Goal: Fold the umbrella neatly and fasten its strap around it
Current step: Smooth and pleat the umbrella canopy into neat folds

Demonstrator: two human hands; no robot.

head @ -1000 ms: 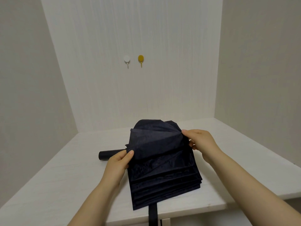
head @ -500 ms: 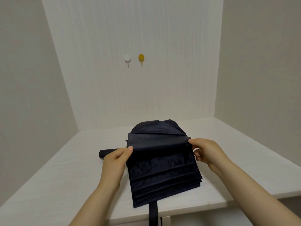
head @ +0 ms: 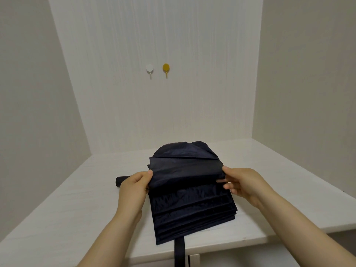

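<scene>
- Both grips are narrow pinches: your left hand (head: 133, 186) holds the left edge of one cloth panel (head: 185, 171) between thumb and fingers, and your right hand (head: 243, 183) pinches the same panel's right edge.
- Holding the panel by both ends keeps it taut and flat, which looks like the reason for the two-handed hold: a slack panel would crease when it is laid down.
- You have the dark navy umbrella (head: 192, 205) lying on the white table (head: 77, 209), near its front edge, with the handle (head: 122, 181) sticking out to the left behind your left hand.
- Below the lifted panel, several panels already lie stacked in flat, stepped layers toward you, so the pleating seems well along.
- Behind the lifted panel, a rounded bunch of cloth is not yet laid flat; more folds probably remain there.
- Your strap (head: 179, 251) hangs loose over the front edge of the table, unfastened, out of the way of the folding.
- Next, I judge, you lay this panel onto the stack with its edges lined up, then deal with the rest before rolling and strapping.
- Watch the stack near the table edge: a tug could slide it off.
- Two hooks, one white (head: 149, 68) and one yellow (head: 166, 68), sit on the wall behind.
</scene>
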